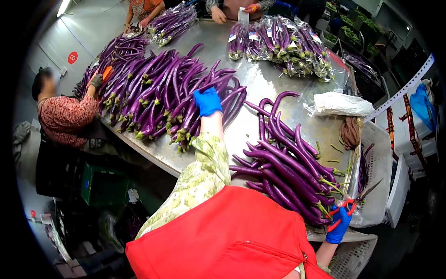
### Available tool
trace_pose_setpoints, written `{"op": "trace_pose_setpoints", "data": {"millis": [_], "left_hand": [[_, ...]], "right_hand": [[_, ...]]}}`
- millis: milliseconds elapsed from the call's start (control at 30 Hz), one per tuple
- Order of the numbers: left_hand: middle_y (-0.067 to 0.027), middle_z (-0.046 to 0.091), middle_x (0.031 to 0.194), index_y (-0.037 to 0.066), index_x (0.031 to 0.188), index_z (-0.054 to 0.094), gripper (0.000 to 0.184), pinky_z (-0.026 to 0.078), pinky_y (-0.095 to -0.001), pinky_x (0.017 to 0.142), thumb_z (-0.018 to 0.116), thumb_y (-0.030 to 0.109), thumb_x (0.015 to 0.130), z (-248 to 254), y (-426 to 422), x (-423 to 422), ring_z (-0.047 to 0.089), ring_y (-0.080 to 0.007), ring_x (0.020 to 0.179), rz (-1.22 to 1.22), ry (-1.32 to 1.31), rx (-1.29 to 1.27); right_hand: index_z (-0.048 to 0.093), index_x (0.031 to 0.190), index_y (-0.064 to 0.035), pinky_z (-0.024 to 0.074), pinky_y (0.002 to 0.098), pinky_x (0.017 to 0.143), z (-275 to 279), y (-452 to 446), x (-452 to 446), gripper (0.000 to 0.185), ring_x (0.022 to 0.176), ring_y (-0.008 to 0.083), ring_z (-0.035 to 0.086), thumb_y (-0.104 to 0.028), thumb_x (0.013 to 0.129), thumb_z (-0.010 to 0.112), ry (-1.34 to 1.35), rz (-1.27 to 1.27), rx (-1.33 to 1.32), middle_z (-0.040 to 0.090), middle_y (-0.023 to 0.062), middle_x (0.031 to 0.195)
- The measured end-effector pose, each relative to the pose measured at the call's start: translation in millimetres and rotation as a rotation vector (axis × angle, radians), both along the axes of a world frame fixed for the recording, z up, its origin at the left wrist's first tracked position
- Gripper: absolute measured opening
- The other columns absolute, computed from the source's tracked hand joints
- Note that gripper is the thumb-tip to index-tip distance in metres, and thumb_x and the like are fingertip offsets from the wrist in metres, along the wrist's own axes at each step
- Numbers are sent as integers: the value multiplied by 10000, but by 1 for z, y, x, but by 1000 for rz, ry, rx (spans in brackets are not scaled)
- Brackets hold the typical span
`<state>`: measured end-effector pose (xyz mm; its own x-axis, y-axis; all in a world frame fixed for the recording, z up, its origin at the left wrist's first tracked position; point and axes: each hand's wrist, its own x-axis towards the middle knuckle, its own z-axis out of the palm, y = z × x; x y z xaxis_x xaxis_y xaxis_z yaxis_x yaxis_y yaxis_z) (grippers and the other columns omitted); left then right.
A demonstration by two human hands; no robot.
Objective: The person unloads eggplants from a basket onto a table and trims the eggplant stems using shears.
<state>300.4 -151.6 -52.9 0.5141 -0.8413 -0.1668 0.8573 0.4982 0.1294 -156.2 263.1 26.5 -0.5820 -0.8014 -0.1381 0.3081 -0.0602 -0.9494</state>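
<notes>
My left hand (207, 101), in a blue glove, reaches out to the right edge of a big pile of long purple eggplants (158, 86). Its fingers are closed on an eggplant (228, 98) at that edge, which looks slightly blurred. My right hand (339, 225), also gloved in blue, is low at the right, wrapped around red-handled scissors (335, 216). The blades stand apart and point up to the right. Just left of the scissors lies a smaller heap of eggplants (290, 172), its green stems toward my right hand.
Bagged eggplants (283, 44) lie at the table's (241, 125) far side. A white bag (341, 103), a brown cloth (349, 133) and stem trimmings are at the right, beside a white crate (377, 172). A co-worker (67, 116) stands left; others work across the table.
</notes>
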Motion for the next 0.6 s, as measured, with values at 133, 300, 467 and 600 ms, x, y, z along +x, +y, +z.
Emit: {"op": "trace_pose_setpoints", "data": {"millis": [133,300,467,600], "left_hand": [[-146,579,1090,-24,1127,535,353,490,-349,843,583,196,856,92,57,-15,574,-265,994,-303,-722,414],[-265,481,1243,-21,1328,352,806,378,-407,976,698,398,732,21,6,120,489,-385,1133,248,-1967,865],[-235,514,1227,-5,1316,388,734,395,-403,951,593,471,796,13,7,125,499,-352,1143,-304,-2178,637],[-253,530,1186,36,1305,422,653,406,-419,936,541,460,822,9,2,114,508,-384,1106,-404,-2469,553]], "right_hand": [[370,1284,-15,453,278,709,-1,8,1,552,829,149,530,-33,758,537,-25,-9,20,514,69,921],[332,1327,20,436,284,759,-5,16,10,587,866,162,523,-86,793,551,31,-33,62,525,76,939],[361,1305,14,434,286,793,-10,12,14,547,884,161,527,-70,796,543,35,-55,65,521,70,964],[384,1276,-5,432,270,775,-1,7,24,506,860,140,523,-55,798,544,30,-89,67,514,66,954]]}}
